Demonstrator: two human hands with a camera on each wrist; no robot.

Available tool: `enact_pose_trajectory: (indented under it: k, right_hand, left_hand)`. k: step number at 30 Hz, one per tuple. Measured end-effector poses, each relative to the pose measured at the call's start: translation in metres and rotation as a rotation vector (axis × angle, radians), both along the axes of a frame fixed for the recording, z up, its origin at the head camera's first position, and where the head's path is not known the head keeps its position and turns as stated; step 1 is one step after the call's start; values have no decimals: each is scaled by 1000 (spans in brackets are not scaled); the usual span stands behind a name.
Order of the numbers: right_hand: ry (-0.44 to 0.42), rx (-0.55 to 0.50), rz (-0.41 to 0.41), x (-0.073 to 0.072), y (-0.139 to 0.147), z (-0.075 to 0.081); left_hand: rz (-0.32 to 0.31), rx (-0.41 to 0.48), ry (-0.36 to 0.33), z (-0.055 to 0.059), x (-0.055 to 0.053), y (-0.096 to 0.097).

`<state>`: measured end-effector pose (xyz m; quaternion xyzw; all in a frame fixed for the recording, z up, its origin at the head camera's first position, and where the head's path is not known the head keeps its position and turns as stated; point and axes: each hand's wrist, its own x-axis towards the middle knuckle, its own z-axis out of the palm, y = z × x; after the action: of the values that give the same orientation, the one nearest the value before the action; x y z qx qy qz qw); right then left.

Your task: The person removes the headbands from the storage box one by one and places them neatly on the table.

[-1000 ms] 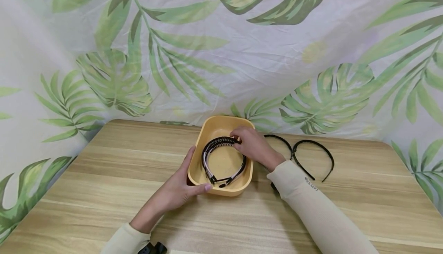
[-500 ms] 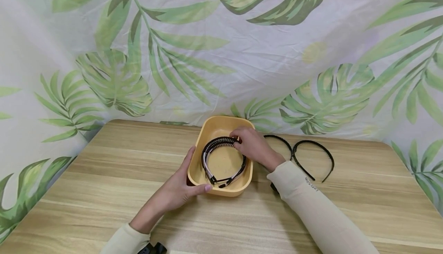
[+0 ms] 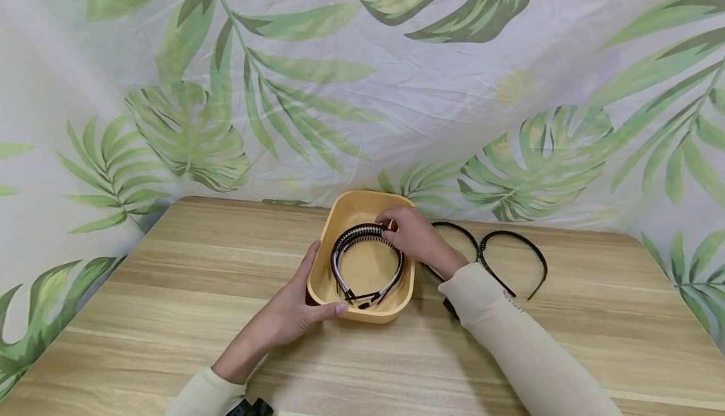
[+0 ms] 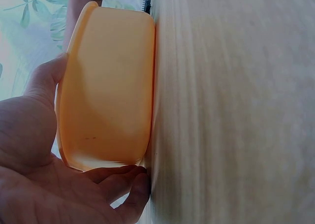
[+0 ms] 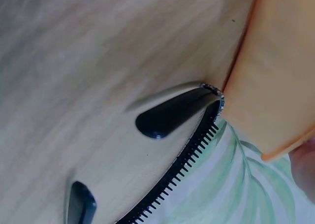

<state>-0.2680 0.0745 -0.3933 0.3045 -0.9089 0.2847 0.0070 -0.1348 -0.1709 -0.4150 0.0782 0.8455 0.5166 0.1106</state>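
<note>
An orange-yellow rectangular container [image 3: 370,204] stands on the table in the head view. Inside lie several stacked headbands [image 3: 362,232], black and toothed, with a pale strip showing among them. My left hand [image 3: 289,312] grips the container's near-left corner, thumb over the front rim and fingers along the left side. In the left wrist view, that hand [image 4: 29,160] wraps one end of the container [image 4: 108,86]. My right hand [image 3: 416,236] reaches over the right rim and pinches the headbands at their upper right. Its fingertips partly cover them.
Right of the container lie two black headbands on the table, one [image 3: 512,233] whole in view and another [image 3: 459,227] partly behind my right forearm. The right wrist view shows a toothed headband [image 5: 170,182] close beside the container wall. A leaf-print cloth [image 3: 317,120] hangs behind the table [image 3: 170,315].
The headbands in the container have shifted very slightly under my right fingers. Both hands and the container otherwise keep their places.
</note>
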Motion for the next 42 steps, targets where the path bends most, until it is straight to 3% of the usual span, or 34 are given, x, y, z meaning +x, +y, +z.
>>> enact_pose_trajectory:
  k: [7, 18, 42]
  right_hand:
    - [-53, -12, 12, 2, 1, 6]
    - [-97, -46, 106, -4, 6, 8]
    - [-204, -98, 98, -4, 11, 17]
  left_hand:
    - [1, -8, 6, 0, 0, 0]
    - [4, -6, -8, 1, 0, 0]
    - [2, 0, -10, 1, 0, -1]
